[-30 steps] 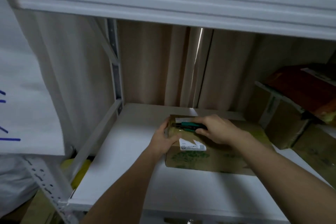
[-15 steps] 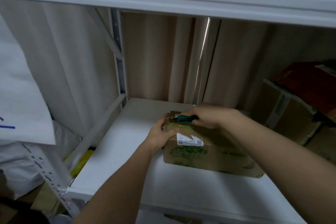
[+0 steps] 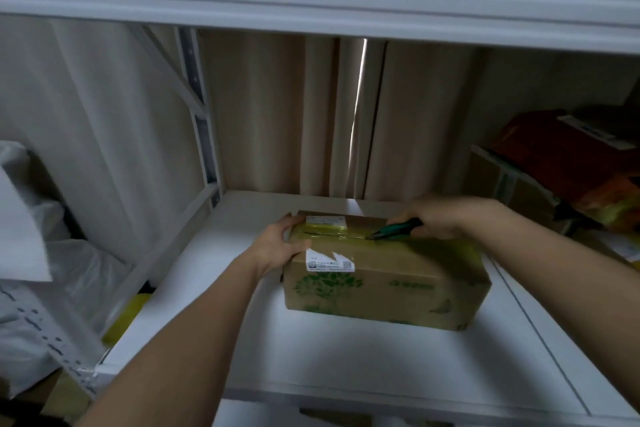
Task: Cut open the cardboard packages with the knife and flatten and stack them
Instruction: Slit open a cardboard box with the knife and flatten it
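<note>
The cardboard box (image 3: 384, 282) sits on the white shelf (image 3: 311, 357), a little right of centre, printed with green leaves and sealed with yellowish tape along its top. The right hand (image 3: 446, 222) is curled round a green-handled knife (image 3: 394, 229) — its tip rests on the tape seam. At the box's 9 o'clock end the left hand (image 3: 280, 246) grips the corner, thumb on top. At 2 o'clock, more boxes (image 3: 571, 163) — well apart.
</note>
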